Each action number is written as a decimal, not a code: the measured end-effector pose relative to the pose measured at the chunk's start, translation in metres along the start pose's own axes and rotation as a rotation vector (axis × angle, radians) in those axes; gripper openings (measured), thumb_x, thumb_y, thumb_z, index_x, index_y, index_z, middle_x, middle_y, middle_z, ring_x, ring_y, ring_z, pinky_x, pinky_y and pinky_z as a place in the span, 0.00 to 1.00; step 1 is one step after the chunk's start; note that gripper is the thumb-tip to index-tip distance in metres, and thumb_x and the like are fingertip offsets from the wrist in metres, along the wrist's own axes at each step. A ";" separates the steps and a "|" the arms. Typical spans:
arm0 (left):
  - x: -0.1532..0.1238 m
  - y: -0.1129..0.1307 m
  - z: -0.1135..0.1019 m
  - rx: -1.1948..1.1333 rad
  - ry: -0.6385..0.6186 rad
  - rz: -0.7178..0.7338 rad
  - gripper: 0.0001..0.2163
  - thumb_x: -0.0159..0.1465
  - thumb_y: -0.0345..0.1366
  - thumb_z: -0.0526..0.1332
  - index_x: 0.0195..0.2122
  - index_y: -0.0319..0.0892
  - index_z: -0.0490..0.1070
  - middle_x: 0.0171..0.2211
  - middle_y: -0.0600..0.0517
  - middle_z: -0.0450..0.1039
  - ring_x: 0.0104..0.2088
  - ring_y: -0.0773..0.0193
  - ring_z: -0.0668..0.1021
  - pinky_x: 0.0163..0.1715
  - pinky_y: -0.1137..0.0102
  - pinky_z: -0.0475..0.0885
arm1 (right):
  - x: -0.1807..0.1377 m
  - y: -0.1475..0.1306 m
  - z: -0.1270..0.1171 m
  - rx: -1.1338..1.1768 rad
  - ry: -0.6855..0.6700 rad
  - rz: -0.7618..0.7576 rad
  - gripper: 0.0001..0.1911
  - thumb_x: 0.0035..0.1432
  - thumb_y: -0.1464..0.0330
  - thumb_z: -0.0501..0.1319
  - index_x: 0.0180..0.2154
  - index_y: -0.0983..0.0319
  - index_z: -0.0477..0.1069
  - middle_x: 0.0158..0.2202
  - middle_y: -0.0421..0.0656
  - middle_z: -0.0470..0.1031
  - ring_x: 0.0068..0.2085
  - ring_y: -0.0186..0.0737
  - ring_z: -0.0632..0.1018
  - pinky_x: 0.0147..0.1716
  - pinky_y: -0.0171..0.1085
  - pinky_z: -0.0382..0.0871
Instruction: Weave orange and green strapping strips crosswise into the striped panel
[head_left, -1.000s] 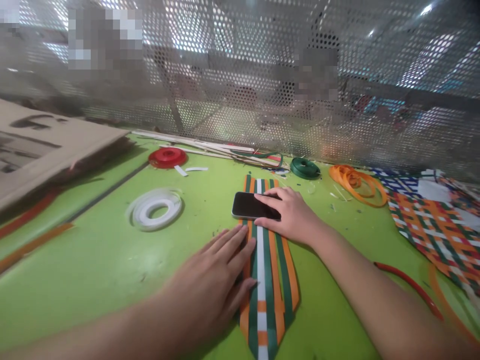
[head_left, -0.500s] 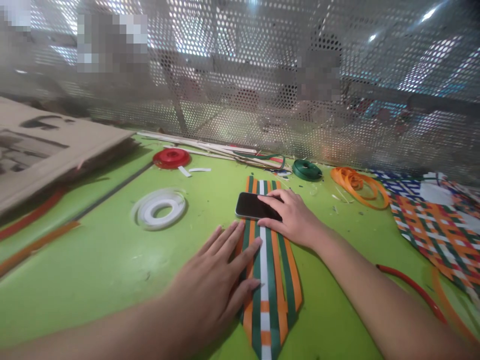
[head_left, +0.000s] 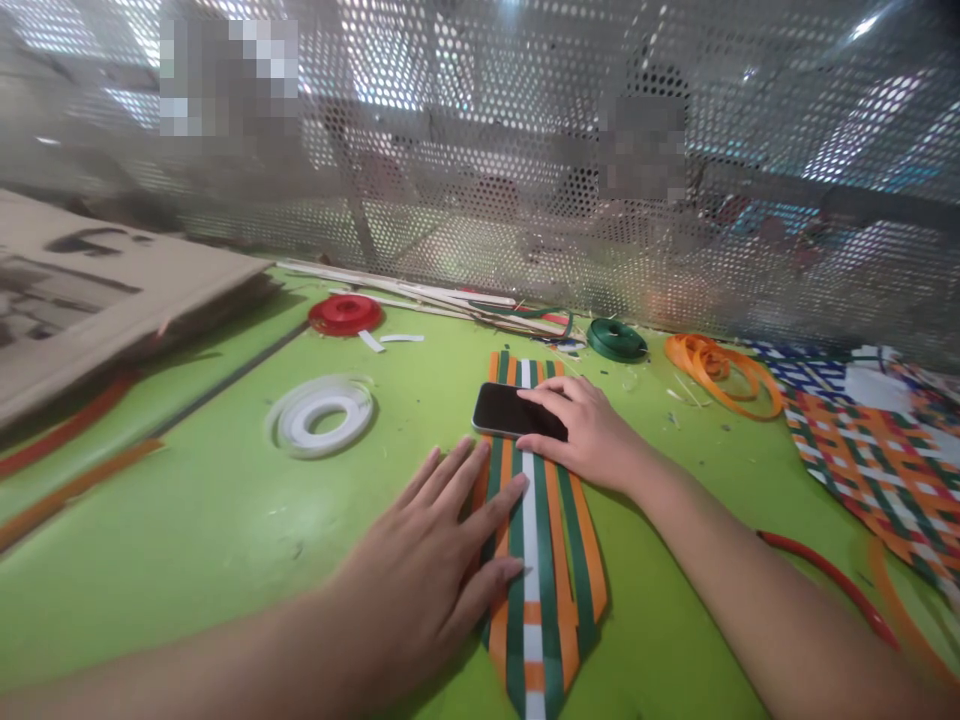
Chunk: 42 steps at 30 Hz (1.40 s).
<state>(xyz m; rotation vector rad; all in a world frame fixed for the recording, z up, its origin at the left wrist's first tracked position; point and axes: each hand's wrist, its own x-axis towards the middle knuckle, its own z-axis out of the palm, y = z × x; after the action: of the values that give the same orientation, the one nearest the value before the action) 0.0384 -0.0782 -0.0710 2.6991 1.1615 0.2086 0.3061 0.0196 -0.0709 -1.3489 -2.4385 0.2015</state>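
A bundle of orange, green and white strips (head_left: 541, 560) lies lengthwise on the green table (head_left: 210, 520). My left hand (head_left: 427, 560) rests flat on the strips' left side, fingers stretched out. A black phone (head_left: 506, 410) lies across the strips' far part. My right hand (head_left: 589, 430) lies on the phone's right end, fingers curved over it and pressing it down.
A white strip roll (head_left: 321, 415), a red roll (head_left: 345, 313), a green roll (head_left: 616, 339) and loose orange coils (head_left: 716, 368) lie around. A woven mat (head_left: 870, 450) is at the right, cardboard (head_left: 90, 290) at the left, a perforated metal screen (head_left: 480, 200) behind.
Both hands stay where they were; the left hand's fingers have crept slightly further over the strips. The view has shifted a little.
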 end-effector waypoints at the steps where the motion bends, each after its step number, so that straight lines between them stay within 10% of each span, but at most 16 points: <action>1: 0.000 -0.001 0.000 -0.004 0.002 0.008 0.32 0.78 0.56 0.52 0.80 0.54 0.51 0.79 0.45 0.48 0.78 0.37 0.52 0.73 0.35 0.56 | 0.000 0.000 -0.001 0.010 -0.001 0.002 0.34 0.69 0.45 0.63 0.67 0.57 0.73 0.60 0.55 0.75 0.62 0.60 0.74 0.63 0.61 0.69; 10: 0.004 -0.003 -0.001 -0.050 -0.030 0.028 0.34 0.78 0.56 0.53 0.80 0.52 0.48 0.79 0.43 0.46 0.78 0.35 0.51 0.73 0.33 0.54 | -0.003 0.001 -0.010 0.102 0.027 0.024 0.29 0.69 0.51 0.66 0.64 0.58 0.75 0.64 0.52 0.76 0.64 0.54 0.76 0.66 0.55 0.68; 16: 0.006 -0.005 -0.006 -0.055 -0.047 0.067 0.33 0.78 0.55 0.51 0.80 0.46 0.52 0.80 0.41 0.41 0.78 0.36 0.49 0.74 0.37 0.53 | -0.007 -0.019 -0.067 0.110 0.160 0.122 0.12 0.71 0.60 0.64 0.51 0.56 0.82 0.55 0.47 0.81 0.54 0.47 0.81 0.58 0.48 0.74; 20: 0.006 -0.002 -0.013 -0.115 -0.097 0.244 0.34 0.79 0.54 0.52 0.81 0.48 0.48 0.80 0.45 0.39 0.78 0.41 0.49 0.77 0.43 0.49 | -0.036 -0.040 -0.085 0.085 -0.187 0.141 0.11 0.70 0.57 0.65 0.46 0.54 0.83 0.48 0.44 0.84 0.46 0.46 0.84 0.47 0.45 0.80; 25: 0.004 0.000 -0.012 -0.159 -0.163 0.304 0.36 0.79 0.55 0.52 0.81 0.47 0.41 0.80 0.46 0.37 0.79 0.43 0.47 0.77 0.46 0.48 | -0.101 -0.061 -0.057 -0.050 -0.293 0.187 0.34 0.74 0.47 0.57 0.72 0.57 0.68 0.74 0.49 0.66 0.71 0.56 0.71 0.68 0.56 0.69; 30: 0.003 0.001 -0.012 -0.172 -0.173 0.310 0.36 0.78 0.56 0.53 0.81 0.45 0.47 0.79 0.45 0.39 0.78 0.43 0.48 0.78 0.48 0.45 | -0.144 -0.065 -0.022 -0.189 -0.357 0.100 0.42 0.76 0.45 0.51 0.79 0.56 0.42 0.80 0.46 0.46 0.77 0.59 0.56 0.68 0.56 0.70; 35: 0.003 0.003 -0.013 -0.146 -0.161 0.314 0.36 0.78 0.55 0.53 0.81 0.45 0.45 0.79 0.44 0.39 0.79 0.44 0.47 0.78 0.49 0.42 | -0.152 -0.062 -0.001 -0.287 -0.177 -0.062 0.46 0.78 0.51 0.52 0.78 0.57 0.21 0.79 0.49 0.46 0.77 0.57 0.56 0.69 0.54 0.69; 42: 0.003 0.002 -0.010 -0.127 -0.142 0.330 0.37 0.78 0.55 0.54 0.81 0.47 0.41 0.80 0.45 0.40 0.79 0.45 0.47 0.79 0.50 0.41 | -0.150 -0.067 0.002 -0.411 -0.029 -0.151 0.46 0.78 0.56 0.51 0.79 0.69 0.25 0.77 0.53 0.53 0.77 0.57 0.60 0.67 0.53 0.73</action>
<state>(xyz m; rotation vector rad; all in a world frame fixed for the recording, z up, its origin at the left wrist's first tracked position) 0.0396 -0.0762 -0.0609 2.7238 0.6370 0.1301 0.3256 -0.1427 -0.0881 -1.3090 -2.6909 -0.3381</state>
